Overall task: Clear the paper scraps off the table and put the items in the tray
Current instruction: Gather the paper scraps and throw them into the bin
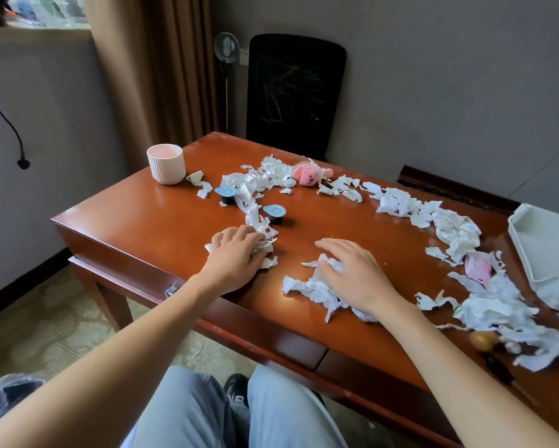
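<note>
White torn paper scraps (pixel 398 202) lie in a long band across the brown wooden table (pixel 161 221). My left hand (pixel 233 257) rests on a small heap of scraps near the front left, fingers curled over them. My right hand (pixel 352 273) lies flat with spread fingers on another heap of scraps (pixel 313 289) near the front edge. A white tray (pixel 543 250) sits at the right edge. Among the scraps are two black cups with blue lids (pixel 226 193) (pixel 275 213), a pink plush toy (pixel 307 176) and a pink packet (pixel 478 268).
A ribbed pink-white cup (pixel 166 163) stands at the table's back left corner. A black chair (pixel 294 92) stands behind the table. A wooden-handled tool (pixel 485 342) lies at the front right. A few scraps lie on the carpet (pixel 197 350).
</note>
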`<act>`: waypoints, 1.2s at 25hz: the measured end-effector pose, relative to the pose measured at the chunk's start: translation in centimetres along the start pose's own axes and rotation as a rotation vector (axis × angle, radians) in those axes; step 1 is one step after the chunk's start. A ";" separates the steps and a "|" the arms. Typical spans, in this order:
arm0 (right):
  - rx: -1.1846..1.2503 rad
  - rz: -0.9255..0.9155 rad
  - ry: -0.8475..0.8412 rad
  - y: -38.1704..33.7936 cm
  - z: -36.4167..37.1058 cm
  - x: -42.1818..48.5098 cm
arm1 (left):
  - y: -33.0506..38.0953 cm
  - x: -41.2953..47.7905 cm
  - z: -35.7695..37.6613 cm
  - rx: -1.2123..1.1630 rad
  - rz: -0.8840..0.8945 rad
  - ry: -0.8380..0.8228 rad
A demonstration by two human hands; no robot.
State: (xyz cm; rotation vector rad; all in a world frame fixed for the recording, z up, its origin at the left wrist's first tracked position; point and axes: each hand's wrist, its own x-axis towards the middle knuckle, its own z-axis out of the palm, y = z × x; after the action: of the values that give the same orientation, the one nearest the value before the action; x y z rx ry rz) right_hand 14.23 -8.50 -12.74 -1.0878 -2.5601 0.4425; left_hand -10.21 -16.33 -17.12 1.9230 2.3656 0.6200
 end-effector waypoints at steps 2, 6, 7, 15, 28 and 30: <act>-0.050 0.021 0.008 0.6 0.3 -1.6 | 0.5 -0.3 0.3 -0.010 0.008 0.019; -0.132 0.067 -0.034 1.0 1.2 -3.3 | 1.3 -1.0 0.7 -0.037 0.059 0.027; -0.137 0.086 -0.056 1.1 1.4 -3.6 | 1.6 -1.1 0.8 -0.041 0.072 0.028; -0.108 0.105 -0.065 2.0 3.2 -2.4 | 2.8 -1.3 1.4 -0.016 0.160 0.035; -0.110 0.211 -0.086 2.7 2.2 -4.0 | 2.9 0.4 0.6 0.000 0.061 -0.078; -0.102 0.225 -0.090 2.8 2.5 -3.7 | 3.1 0.5 0.8 0.011 0.071 -0.088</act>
State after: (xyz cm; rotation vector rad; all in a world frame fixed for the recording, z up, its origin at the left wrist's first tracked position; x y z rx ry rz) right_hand 17.44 -9.76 -16.76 -1.4316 -2.5720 0.4283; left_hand -7.26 -15.14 -16.73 2.0029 2.2623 0.5157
